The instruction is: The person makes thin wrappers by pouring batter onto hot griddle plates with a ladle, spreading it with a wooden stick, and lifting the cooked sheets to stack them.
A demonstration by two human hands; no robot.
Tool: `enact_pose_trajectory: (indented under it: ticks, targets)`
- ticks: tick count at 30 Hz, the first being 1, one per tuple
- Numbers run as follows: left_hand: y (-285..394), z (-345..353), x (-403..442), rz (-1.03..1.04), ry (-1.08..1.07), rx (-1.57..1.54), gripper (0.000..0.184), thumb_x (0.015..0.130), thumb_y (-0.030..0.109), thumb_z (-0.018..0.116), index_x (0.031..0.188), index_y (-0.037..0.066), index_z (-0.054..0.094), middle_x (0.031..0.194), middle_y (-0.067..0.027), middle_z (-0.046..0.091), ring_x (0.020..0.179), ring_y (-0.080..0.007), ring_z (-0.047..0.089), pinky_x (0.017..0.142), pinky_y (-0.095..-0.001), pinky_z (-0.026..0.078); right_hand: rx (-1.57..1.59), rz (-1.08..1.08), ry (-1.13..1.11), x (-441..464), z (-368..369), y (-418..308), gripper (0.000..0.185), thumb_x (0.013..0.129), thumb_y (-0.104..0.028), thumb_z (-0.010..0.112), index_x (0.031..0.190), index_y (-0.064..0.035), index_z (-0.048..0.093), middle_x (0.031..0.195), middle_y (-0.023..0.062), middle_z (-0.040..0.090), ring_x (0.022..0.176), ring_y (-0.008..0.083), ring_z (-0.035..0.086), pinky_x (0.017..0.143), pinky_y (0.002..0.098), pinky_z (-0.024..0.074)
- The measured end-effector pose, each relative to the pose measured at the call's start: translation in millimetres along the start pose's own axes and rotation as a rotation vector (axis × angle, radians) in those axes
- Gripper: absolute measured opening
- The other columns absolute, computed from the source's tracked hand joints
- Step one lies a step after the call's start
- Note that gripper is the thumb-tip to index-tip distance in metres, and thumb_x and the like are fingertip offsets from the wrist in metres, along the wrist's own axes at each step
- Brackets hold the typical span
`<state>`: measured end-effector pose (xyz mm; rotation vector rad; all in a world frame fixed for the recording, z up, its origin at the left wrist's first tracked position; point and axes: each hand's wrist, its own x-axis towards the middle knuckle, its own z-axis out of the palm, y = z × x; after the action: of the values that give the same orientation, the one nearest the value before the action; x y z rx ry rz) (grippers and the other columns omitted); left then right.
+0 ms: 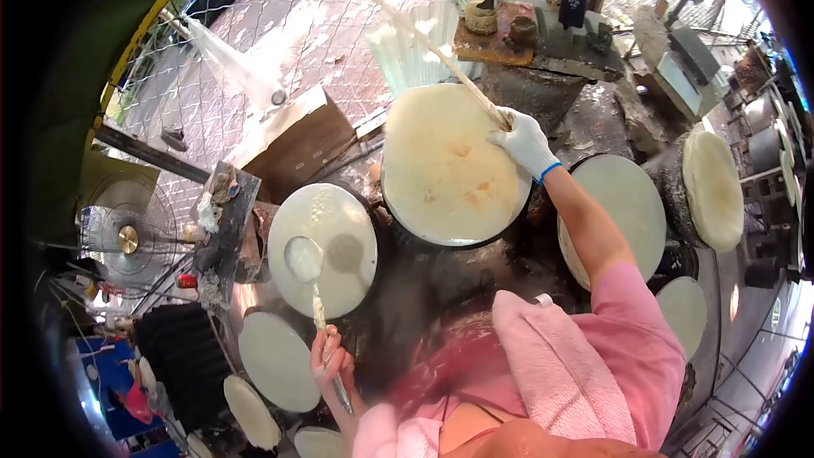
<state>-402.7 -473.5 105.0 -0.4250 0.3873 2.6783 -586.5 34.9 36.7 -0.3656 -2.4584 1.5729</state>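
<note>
A wire mesh fence (335,13) spans the upper left and top of the frame. Below it, at the centre, a large pale round sheet (454,165) with orange-brown patches covers most of a dark-rimmed round pan (462,244). Right of centre, partly behind the right forearm, is a pale disc (623,212); left of centre is a slightly smaller pale disc (339,288), with a line of small bubbles or drops near its top and a round shadow on it. Another pale disc (275,360) is at lower left, and a thick pale round (715,191) stands tilted at the right. A cardboard box (297,140) is at upper left, with a fan (127,239) at the far left. A pink towel (568,365) hangs over the person's shoulder at the bottom.

The right hand (524,142), in a white glove with a blue cuff edge, is closed around a long thin stick (437,55) at the sheet's upper right edge. The bare left hand (333,356) grips the handle of a ladle (303,259), its round bowl over the left-centre disc. Whether the bowl touches that disc, I cannot tell.
</note>
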Motion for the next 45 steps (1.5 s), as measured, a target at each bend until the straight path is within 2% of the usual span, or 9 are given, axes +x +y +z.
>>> enact_pose_trajectory:
  ticks: [4, 8, 11, 19, 24, 31, 40, 41, 45]
  targets:
    - [17.7, -18.4, 21.0, -0.02, 0.022, 0.062, 0.035, 0.107, 0.024, 0.031, 0.119, -0.008, 0.041, 0.07, -0.0002, 0.045, 0.039, -0.0057, 0.041, 0.042, -0.0238, 0.027, 0.479, 0.126, 0.049, -35.7, -39.6, -55.4, 0.043, 0.076, -0.014, 0.075, 0.116, -0.0021, 0.065, 0.09, 0.0047, 0.069, 0.076, 0.0104, 0.064, 0.068, 0.0272, 0.0514]
    - [26.2, -46.5, 50.4, -0.031, -0.016, 0.169, 0.032, 0.107, 0.021, 0.031, 0.116, -0.007, 0.044, 0.071, 0.0009, 0.045, 0.037, -0.0045, 0.037, 0.039, -0.0226, 0.025, 0.206, 0.412, 0.177, -112.1, -144.0, -87.2, 0.036, 0.075, -0.018, 0.076, 0.107, -0.0041, 0.067, 0.07, -0.0044, 0.061, 0.049, 0.0042, 0.05, 0.039, 0.0206, 0.0322]
    - [5.1, -42.5, 67.0, -0.122, 0.004, 0.163, 0.029, 0.107, 0.02, 0.034, 0.113, -0.005, 0.046, 0.07, 0.0015, 0.046, 0.035, -0.004, 0.035, 0.036, -0.021, 0.023, 0.2, 0.436, 0.31, -176.2, -241.5, -87.5, 0.041, 0.074, -0.015, 0.076, 0.112, -0.0046, 0.066, 0.082, -0.0004, 0.064, 0.063, 0.0063, 0.057, 0.05, 0.0226, 0.0408]
    - [-58.5, -19.3, 52.6, -0.16, 0.012, 0.159, 0.029, 0.106, 0.025, 0.041, 0.112, -0.003, 0.046, 0.067, 0.0015, 0.044, 0.035, -0.0047, 0.037, 0.036, -0.021, 0.023, -0.985, 0.207, 0.431, -227.4, -493.6, -108.0, 0.042, 0.076, -0.007, 0.065, 0.119, -0.0033, 0.064, 0.1, 0.0124, 0.07, 0.09, 0.022, 0.066, 0.082, 0.0353, 0.0512]
    - [-130.7, -18.7, 16.7, -0.124, -0.064, 0.122, 0.033, 0.107, 0.026, 0.033, 0.113, -0.005, 0.043, 0.071, -0.0024, 0.045, 0.037, -0.0069, 0.039, 0.038, -0.022, 0.026, -1.476, 0.105, 0.374, -206.8, -510.5, -19.3, 0.034, 0.084, -0.012, 0.057, 0.117, -0.0146, 0.065, 0.1, 0.0158, 0.068, 0.088, 0.0363, 0.066, 0.077, 0.0435, 0.0531]
    - [-191.4, -6.9, -76.9, -0.054, 0.071, 0.194, 0.041, 0.109, 0.032, 0.023, 0.115, -0.004, 0.042, 0.072, -0.0025, 0.044, 0.039, -0.0115, 0.042, 0.04, -0.027, 0.028, -1.523, 0.112, 0.49, -248.4, -484.4, 246.5, 0.031, 0.087, -0.012, 0.051, 0.117, -0.0157, 0.06, 0.081, 0.0076, 0.065, 0.069, 0.0257, 0.068, 0.06, 0.0413, 0.0537]
    - [-214.5, -37.8, -178.4, 0.183, 0.252, 0.085, 0.043, 0.108, 0.028, 0.021, 0.123, -0.007, 0.042, 0.075, -0.0039, 0.048, 0.043, -0.0115, 0.043, 0.04, -0.0294, 0.027, -1.281, 0.158, 0.471, -262.5, -470.9, 254.0, 0.033, 0.086, -0.016, 0.053, 0.118, -0.0136, 0.062, 0.093, 0.0171, 0.069, 0.079, 0.0374, 0.068, 0.07, 0.0499, 0.0537]
    - [-230.9, -47.4, -191.7, 0.362, 0.187, 0.109, 0.03, 0.104, 0.016, 0.039, 0.122, -0.008, 0.043, 0.066, 0.0018, 0.045, 0.038, -0.0058, 0.041, 0.038, -0.0198, 0.032, -1.15, 0.162, 0.459, -266.9, -462.4, 230.3, 0.033, 0.085, -0.02, 0.057, 0.115, -0.0107, 0.063, 0.103, 0.0186, 0.069, 0.091, 0.0388, 0.067, 0.079, 0.05, 0.0525]
    - [-242.4, -61.8, -249.7, 0.242, 0.004, -0.12, 0.024, 0.105, 0.017, 0.033, 0.084, 0.009, 0.041, 0.06, 0.0042, 0.041, 0.034, -0.006, 0.037, 0.035, -0.0235, 0.028, -0.987, -0.061, 0.386, -281.5, -429.3, 230.2, 0.036, 0.091, -0.015, 0.051, 0.124, -0.0066, 0.061, 0.118, 0.0207, 0.065, 0.107, 0.0377, 0.062, 0.092, 0.0426, 0.0496]
